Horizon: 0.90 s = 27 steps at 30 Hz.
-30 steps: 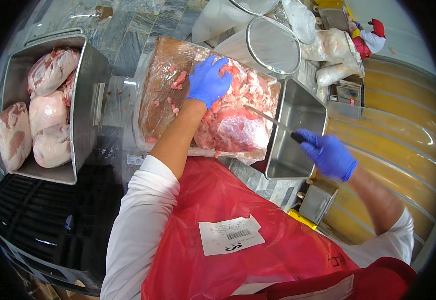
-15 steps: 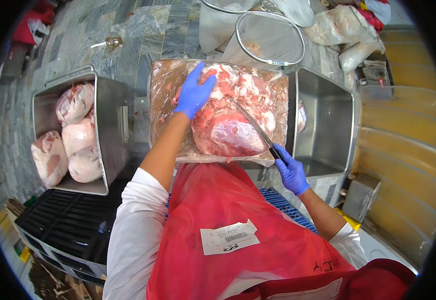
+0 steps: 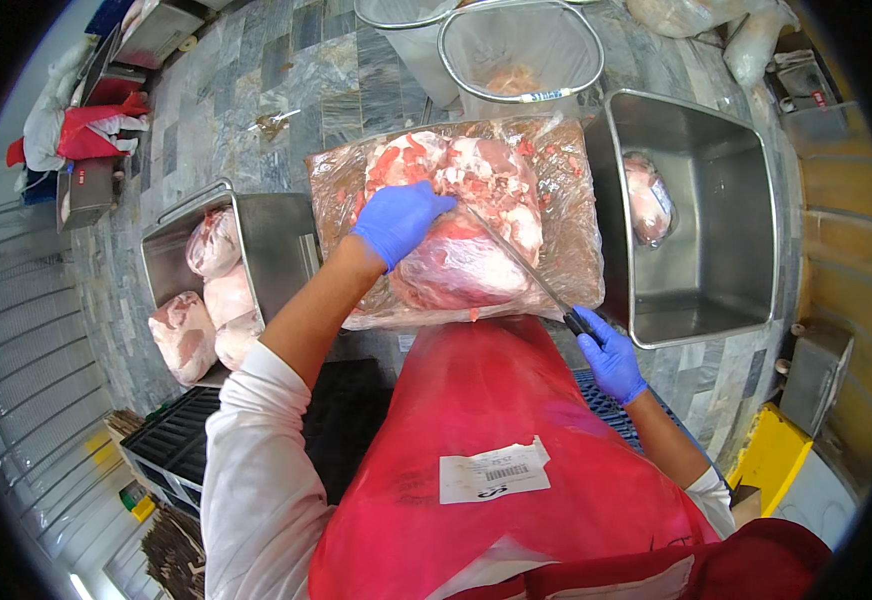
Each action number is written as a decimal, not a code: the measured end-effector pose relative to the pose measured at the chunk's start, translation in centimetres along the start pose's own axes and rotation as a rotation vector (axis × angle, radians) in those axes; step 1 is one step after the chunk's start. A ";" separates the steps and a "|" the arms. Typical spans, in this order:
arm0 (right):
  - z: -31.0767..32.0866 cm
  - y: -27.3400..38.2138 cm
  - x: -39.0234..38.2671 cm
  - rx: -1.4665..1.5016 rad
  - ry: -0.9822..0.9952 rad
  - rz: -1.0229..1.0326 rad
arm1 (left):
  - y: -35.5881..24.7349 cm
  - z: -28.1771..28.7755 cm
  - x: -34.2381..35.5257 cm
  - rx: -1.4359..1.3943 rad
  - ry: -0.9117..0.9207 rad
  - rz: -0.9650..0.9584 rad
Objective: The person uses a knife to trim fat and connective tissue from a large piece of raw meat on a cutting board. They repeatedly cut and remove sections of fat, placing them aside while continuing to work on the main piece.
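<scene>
A large cut of raw meat [image 3: 466, 268], pale fat over red flesh with loose trimmings around its upper side, lies on a plastic-covered work surface [image 3: 568, 205] before me. My left hand [image 3: 403, 222], in a blue glove, presses on the meat's left side with its fingers drawn together and gripping it; the fingertips are partly hidden. In my right hand [image 3: 611, 358], also gloved in blue, is the black handle of a long knife [image 3: 522, 262]. The blade slants up and left across the meat, its tip close to the left fingers.
To the left stands a metal tub [image 3: 278, 235] with several large meat pieces [image 3: 231, 300]. A deeper metal tub [image 3: 706, 225] on the right holds one wrapped piece [image 3: 646, 200]. Beyond the work surface are hoop-rimmed clear bags [image 3: 521, 50]. Another person [image 3: 76, 130] in red and white is at far left.
My left hand has slid down the meat toward me, its spread fingers drawing together. The knife stays in my right hand at a similar slant. The whole view has shifted, showing more of the right tub.
</scene>
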State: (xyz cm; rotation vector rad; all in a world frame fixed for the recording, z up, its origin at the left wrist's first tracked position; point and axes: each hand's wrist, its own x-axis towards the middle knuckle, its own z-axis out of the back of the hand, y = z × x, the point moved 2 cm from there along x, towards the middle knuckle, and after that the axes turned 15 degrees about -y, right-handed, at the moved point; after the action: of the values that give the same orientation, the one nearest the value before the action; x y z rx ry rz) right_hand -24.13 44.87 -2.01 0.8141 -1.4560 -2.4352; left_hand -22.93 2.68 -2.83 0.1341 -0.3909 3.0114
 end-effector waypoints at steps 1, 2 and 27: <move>0.4 0.0 -0.1 0.000 -0.004 0.035 | 0.2 0.0 0.1 -0.008 0.007 0.001; 0.8 0.0 -0.4 -0.023 0.013 -0.028 | 0.5 0.0 0.1 -0.015 0.014 0.004; 5.1 27.2 9.5 -0.698 0.411 0.001 | 3.9 -6.5 -1.9 -0.422 -0.907 0.797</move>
State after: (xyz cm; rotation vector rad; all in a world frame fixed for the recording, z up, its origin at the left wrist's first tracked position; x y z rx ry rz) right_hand -37.94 31.09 19.85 1.0304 -0.4126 -2.3245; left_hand -21.98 0.45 -10.20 1.6687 -1.4143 3.2358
